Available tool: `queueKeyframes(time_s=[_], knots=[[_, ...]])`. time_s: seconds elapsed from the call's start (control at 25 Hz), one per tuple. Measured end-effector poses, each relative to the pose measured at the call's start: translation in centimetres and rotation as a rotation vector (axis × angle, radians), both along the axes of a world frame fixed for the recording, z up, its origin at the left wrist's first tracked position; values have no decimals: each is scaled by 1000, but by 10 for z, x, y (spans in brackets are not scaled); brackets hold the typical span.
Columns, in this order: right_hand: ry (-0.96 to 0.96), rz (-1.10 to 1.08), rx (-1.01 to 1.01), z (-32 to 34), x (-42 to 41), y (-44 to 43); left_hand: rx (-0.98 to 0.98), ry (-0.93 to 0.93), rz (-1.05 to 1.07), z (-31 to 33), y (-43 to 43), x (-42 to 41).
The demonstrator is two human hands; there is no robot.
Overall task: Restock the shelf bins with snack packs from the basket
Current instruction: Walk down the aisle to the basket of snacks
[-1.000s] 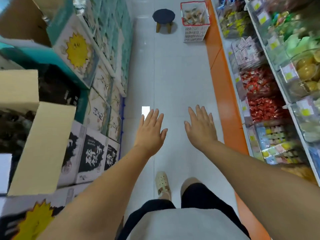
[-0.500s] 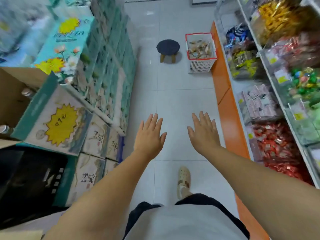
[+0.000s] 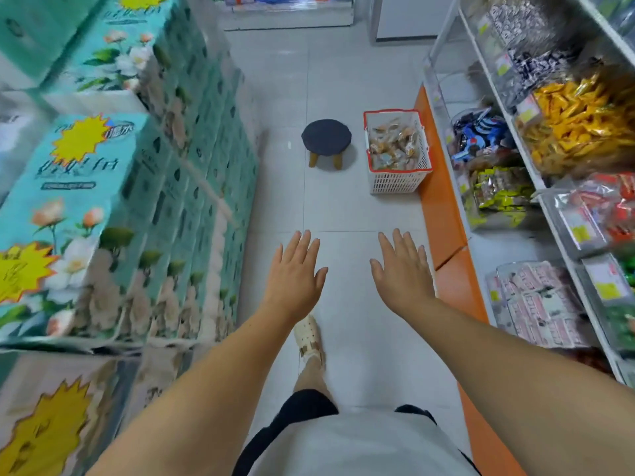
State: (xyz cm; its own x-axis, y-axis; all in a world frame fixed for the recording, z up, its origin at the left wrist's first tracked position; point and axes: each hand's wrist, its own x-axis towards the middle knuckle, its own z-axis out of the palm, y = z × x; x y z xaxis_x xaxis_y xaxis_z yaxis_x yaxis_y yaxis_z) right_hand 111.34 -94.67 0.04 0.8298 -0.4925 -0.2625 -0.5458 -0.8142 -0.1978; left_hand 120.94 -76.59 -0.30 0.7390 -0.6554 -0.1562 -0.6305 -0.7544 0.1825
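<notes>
A white basket (image 3: 398,182) with a red rim stands on the floor ahead, against the orange shelf base, and holds several snack packs (image 3: 393,146). Clear shelf bins (image 3: 563,231) filled with wrapped snacks line the right side. My left hand (image 3: 295,276) and my right hand (image 3: 402,273) are stretched out in front of me, palms down, fingers straight, holding nothing. Both hands are well short of the basket.
A small dark round stool (image 3: 326,139) stands just left of the basket. Stacked teal tissue packs (image 3: 113,187) wall the left side of the aisle. The orange shelf base (image 3: 443,218) runs along the right. One foot in a cream shoe (image 3: 309,338) is on the grey tile floor.
The view has moved forward along the aisle and tilted up; the basket and stool appear closer and lower in the frame. Both hands stay outstretched and empty.
</notes>
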Motion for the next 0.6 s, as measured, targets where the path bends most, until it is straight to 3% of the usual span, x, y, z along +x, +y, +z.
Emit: queueKeyframes(time_s=[0.36,0.6], knots=[[-34,-149,17,14,223,-92,31,13,-134,13,-108,239],[-71,-199,18,-17,344,-192,35,0,-149,-1,-206,382]])
